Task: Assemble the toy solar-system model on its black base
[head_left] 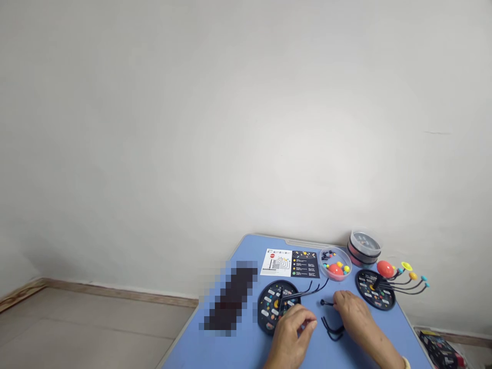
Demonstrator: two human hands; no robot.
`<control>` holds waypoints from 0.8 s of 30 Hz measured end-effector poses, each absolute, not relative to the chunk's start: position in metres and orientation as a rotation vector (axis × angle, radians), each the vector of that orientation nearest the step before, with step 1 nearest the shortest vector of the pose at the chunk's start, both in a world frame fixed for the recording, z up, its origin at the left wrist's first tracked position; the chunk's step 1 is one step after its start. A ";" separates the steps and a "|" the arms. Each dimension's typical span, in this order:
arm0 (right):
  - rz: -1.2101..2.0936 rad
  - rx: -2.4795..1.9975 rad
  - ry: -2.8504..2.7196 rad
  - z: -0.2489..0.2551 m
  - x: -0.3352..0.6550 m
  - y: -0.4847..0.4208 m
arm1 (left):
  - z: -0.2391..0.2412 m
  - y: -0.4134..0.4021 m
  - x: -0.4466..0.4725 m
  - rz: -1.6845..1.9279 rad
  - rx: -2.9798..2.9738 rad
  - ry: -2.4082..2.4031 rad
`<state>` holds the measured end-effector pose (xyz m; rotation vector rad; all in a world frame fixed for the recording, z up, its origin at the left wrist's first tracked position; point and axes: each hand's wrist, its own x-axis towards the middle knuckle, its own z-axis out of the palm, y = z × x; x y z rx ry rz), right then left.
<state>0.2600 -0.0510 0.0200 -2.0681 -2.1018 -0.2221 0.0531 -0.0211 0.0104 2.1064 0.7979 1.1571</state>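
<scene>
On the blue table (pixel 215 348) lies a round black base disc (pixel 271 305) with coloured planet labels and thin black arms sticking out to the right. My left hand (pixel 294 333) rests at its lower right edge, fingers curled in a pinch on something I cannot make out. My right hand (pixel 355 312) lies just right of it, fingers bent down over loose black wire arms (pixel 332 330). A small black arm piece (pixel 326 303) lies by its fingertips.
A finished solar-system model (pixel 380 287) with a red-orange sun and coloured planets stands at the right. A clear bowl of coloured balls (pixel 335 264), a stacked round container (pixel 364 246) and an instruction sheet (pixel 290 262) lie along the table's back. A blurred dark patch (pixel 230 300) sits left.
</scene>
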 end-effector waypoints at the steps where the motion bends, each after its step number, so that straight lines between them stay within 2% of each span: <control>1: -0.202 -2.063 -2.090 0.023 0.262 -0.055 | 0.011 -0.020 0.054 1.145 2.106 0.795; 7: 0.276 -1.727 -1.919 0.055 0.253 -0.085 | 0.018 -0.019 0.062 1.119 2.026 0.750; 11: 0.455 -1.553 -1.860 0.061 0.243 -0.088 | 0.027 -0.021 0.074 1.053 1.978 0.647; 16: 0.410 -1.569 -1.755 0.051 0.257 -0.085 | 0.025 -0.017 0.073 1.086 1.924 0.791; 24: 0.317 -1.825 -2.010 0.038 0.253 -0.085 | 0.014 -0.016 0.068 1.134 1.896 0.844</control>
